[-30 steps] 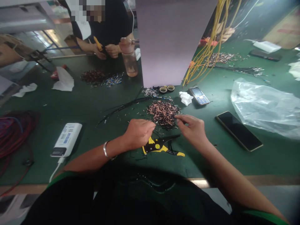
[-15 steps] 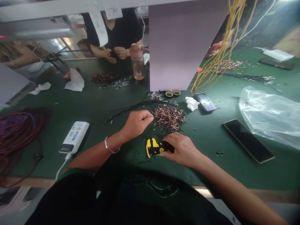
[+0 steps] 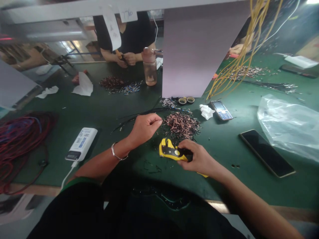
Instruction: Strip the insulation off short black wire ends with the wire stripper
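My left hand [image 3: 147,128] is pinched at the left edge of a pile of short copper-coloured and black wire pieces [image 3: 183,124]. Whatever lies between its fingertips is too small to make out. My right hand [image 3: 198,155] is wrapped round a yellow and black hand tool [image 3: 169,151], whose head points left, just below the pile. Behind the pile run long thin black wires [image 3: 149,112] and a small heap of silvery bits [image 3: 169,102]. A few dark scraps [image 3: 156,169] lie below the tool.
A power bank [image 3: 82,144] and coiled red cables [image 3: 22,142] are on the left. To the right lie a keypad phone [image 3: 221,110], a smartphone [image 3: 267,152] and a plastic bag [image 3: 289,124]. A bottle [image 3: 150,68] stands beyond, near another person's hands [image 3: 127,59].
The tool has turned and risen slightly, and more of its yellow body and a handle end show. My left hand keeps its pinch. The whole view has shifted a little.
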Available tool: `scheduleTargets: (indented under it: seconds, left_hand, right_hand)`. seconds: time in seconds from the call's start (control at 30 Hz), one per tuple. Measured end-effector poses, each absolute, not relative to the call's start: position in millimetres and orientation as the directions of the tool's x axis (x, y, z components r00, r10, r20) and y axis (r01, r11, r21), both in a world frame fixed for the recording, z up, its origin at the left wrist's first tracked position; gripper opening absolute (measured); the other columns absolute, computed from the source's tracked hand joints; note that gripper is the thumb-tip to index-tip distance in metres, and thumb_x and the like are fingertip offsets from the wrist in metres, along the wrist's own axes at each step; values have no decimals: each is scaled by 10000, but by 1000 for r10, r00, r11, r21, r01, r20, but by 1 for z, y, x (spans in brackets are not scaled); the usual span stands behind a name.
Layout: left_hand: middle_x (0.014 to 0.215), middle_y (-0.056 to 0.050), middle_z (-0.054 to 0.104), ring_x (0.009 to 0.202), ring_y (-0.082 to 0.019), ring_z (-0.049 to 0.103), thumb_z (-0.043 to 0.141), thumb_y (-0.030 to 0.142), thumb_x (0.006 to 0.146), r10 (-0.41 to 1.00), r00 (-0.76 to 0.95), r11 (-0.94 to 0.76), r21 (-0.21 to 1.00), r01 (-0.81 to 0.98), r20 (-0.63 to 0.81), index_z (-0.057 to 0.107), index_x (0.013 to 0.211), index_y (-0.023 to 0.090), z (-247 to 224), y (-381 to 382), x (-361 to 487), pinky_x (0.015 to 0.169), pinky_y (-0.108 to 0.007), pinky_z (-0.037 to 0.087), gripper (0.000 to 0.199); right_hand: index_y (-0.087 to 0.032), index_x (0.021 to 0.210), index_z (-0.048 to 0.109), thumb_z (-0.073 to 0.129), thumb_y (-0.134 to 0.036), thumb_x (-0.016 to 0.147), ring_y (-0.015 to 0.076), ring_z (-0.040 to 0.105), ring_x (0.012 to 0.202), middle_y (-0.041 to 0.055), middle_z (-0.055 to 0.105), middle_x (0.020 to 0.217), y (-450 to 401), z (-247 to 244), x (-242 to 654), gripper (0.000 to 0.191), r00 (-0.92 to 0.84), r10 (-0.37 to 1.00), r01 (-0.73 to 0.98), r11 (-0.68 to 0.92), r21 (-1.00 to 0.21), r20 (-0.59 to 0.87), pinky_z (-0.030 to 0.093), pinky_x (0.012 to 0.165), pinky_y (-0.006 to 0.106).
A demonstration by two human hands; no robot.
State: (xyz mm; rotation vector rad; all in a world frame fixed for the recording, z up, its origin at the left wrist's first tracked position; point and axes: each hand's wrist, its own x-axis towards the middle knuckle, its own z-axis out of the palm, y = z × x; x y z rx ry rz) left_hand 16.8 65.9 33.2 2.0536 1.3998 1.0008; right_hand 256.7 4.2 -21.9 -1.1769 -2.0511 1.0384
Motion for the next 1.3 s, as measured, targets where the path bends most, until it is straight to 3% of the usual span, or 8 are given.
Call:
scheduleTargets:
  seconds: [0.07, 0.17, 0.27, 0.4, 0.7, 0.97, 1.3]
  left_hand:
    - [613, 6, 646, 555, -89, 503, 566, 249, 831, 926, 201, -374, 711, 595, 319, 692, 740, 160, 35, 67, 16, 544, -249, 369, 179]
    - [628, 3, 660, 557, -92, 512, 562, 249, 829, 930, 186, -363, 713, 600, 317, 700, 767, 159, 35, 67, 17, 547, -250, 375, 176]
    - [628, 2, 663, 561, -97, 524, 555, 253, 831, 933, 194, -357, 714, 603, 303, 701, 769, 157, 33, 65, 18, 547, -250, 378, 185]
    - [641, -1, 679, 569, -101, 539, 551, 255, 837, 931, 219, -365, 703, 610, 293, 708, 788, 164, 29, 63, 20, 559, -253, 390, 188]
    - [576, 16, 643, 518, -98, 520, 545, 269, 836, 934, 249, -355, 712, 606, 255, 710, 825, 175, 21, 62, 24, 535, -250, 377, 190]
    - [542, 23, 594, 506, -95, 483, 533, 254, 830, 928, 283, -368, 727, 580, 243, 680, 741, 176, 18, 57, 28, 510, -246, 344, 189]
    - [518, 26, 551, 501, -93, 455, 544, 210, 789, 923, 276, -382, 701, 602, 267, 662, 647, 172, 13, 52, 31, 498, -242, 314, 188]
  right_hand:
    - [-193, 908, 641, 696, -339, 698, 196, 582, 706, 40, 651, 811, 10, -17, 262, 262, -439, 897, 255, 74, -964, -48, 457, 657, 336]
    - [-191, 916, 665, 684, -359, 721, 189, 583, 651, 30, 657, 734, 14, -10, 264, 258, -432, 891, -94, -201, -975, -142, 457, 661, 340]
    - [-183, 956, 693, 706, -298, 655, 193, 587, 682, 50, 678, 821, 13, -8, 262, 322, -435, 887, -318, -314, -894, -157, 468, 694, 344]
    - [-154, 1023, 724, 661, -235, 620, 243, 614, 826, 98, 679, 1021, 12, -12, 261, 416, -452, 877, -447, -379, -810, -161, 481, 807, 382]
    - [-161, 1056, 708, 597, -176, 551, 264, 622, 897, 98, 669, 1058, 13, -13, 261, 517, -425, 898, -483, -335, -809, -118, 484, 892, 430]
    - [-212, 1040, 648, 569, -137, 512, 267, 643, 892, 78, 681, 1037, 11, -25, 253, 539, -299, 945, -260, -211, -942, -129, 492, 914, 463]
    - [-213, 1127, 601, 571, -110, 548, 276, 675, 972, 83, 708, 1083, -1, -31, 242, 589, -312, 940, -206, -207, -957, -136, 503, 912, 471]
